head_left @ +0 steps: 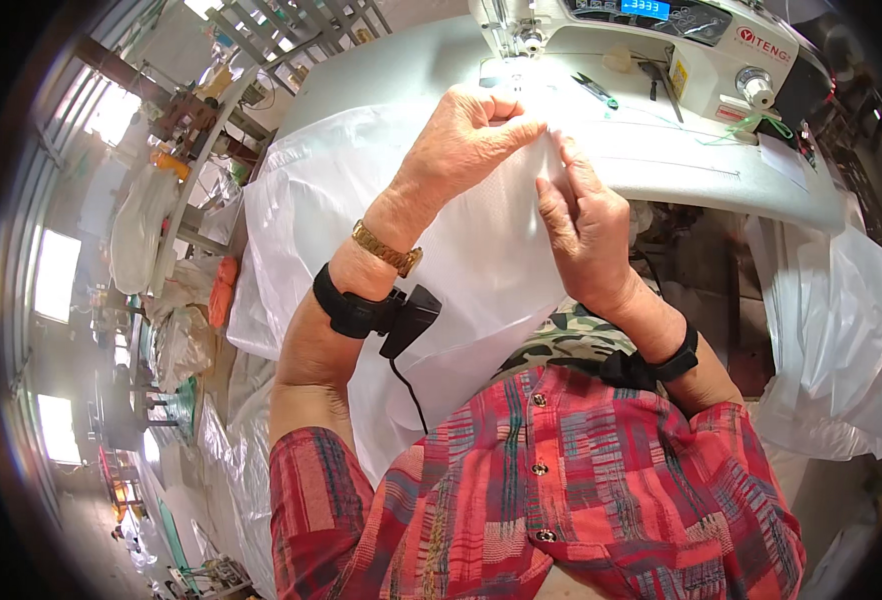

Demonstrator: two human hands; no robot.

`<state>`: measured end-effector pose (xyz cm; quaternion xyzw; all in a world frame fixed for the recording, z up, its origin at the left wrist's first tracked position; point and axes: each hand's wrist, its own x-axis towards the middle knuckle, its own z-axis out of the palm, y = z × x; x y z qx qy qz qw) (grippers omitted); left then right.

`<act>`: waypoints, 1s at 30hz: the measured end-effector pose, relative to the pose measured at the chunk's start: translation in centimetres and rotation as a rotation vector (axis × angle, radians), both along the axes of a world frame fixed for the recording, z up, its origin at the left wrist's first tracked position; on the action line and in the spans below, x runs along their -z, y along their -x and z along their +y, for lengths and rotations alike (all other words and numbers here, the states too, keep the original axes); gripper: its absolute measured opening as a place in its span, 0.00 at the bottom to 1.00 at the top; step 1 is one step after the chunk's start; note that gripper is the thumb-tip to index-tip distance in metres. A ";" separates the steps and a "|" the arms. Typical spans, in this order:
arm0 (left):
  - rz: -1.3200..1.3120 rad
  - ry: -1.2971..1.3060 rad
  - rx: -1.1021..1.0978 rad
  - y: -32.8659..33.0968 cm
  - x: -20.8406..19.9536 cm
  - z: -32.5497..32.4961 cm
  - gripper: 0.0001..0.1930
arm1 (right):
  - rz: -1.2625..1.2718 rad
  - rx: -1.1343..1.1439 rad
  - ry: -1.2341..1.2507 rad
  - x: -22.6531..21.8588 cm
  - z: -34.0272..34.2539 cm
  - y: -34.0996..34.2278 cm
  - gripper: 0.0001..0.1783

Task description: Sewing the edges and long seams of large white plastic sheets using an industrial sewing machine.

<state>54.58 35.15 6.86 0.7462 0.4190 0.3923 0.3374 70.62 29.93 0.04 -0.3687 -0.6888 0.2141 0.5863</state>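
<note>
In the head view, the left hand reaches up and inward from a bent forearm, its wrist arched and its thumb and forefinger pinched together on a thin, white, translucent sheet. The right hand slants up from the lower right, thumb and fingers pointing toward the left hand and touching the sheet's raised edge; whether they grip it, I cannot tell.

The sheet lies partly on the pale, smooth, curved-edged surface, beneath the needle end of the glossy white sewing machine, and drapes toward the lap in soft, creased folds. The left wrist carries a gold-coloured metal link watch above a black strap with a boxy black device; a black band circles the right forearm. The red plaid woven shirt has round buttons. Crinkled, translucent white plastic hangs at the right.
</note>
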 end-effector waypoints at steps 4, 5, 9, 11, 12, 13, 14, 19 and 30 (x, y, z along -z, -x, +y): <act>0.088 0.182 -0.118 -0.7 0.5 0.6 0.12 | -0.314 0.136 -0.284 0.9 1.6 -0.4 0.26; 0.093 0.187 -0.144 -0.6 0.9 1.1 0.12 | -0.313 0.133 -0.283 1.1 1.9 -0.4 0.26; 0.067 -0.207 -0.040 -1.3 2.6 1.5 0.15 | -0.500 0.185 -0.303 1.8 2.5 -0.8 0.24; 0.033 -0.054 -0.063 -1.8 2.9 1.9 0.14 | -0.566 0.192 -0.269 1.9 2.5 -1.1 0.23; -0.002 0.095 -0.088 -1.8 3.0 2.1 0.13 | -0.504 0.181 -0.229 1.6 2.4 -1.2 0.24; -0.001 0.100 -0.092 -1.5 2.9 2.2 0.13 | -0.443 0.169 -0.188 1.4 2.3 -1.2 0.26; 0.038 0.097 -0.084 -1.4 2.2 2.4 0.13 | -0.418 0.181 -0.156 1.3 2.3 -1.6 0.22; 0.500 -0.468 -0.094 -2.9 -1.3 2.7 0.13 | 0.284 -0.207 0.291 3.3 3.3 -0.9 0.15; 0.261 -0.527 -0.131 -2.0 0.9 5.2 0.10 | -0.076 -0.131 0.239 4.2 3.1 -4.6 0.30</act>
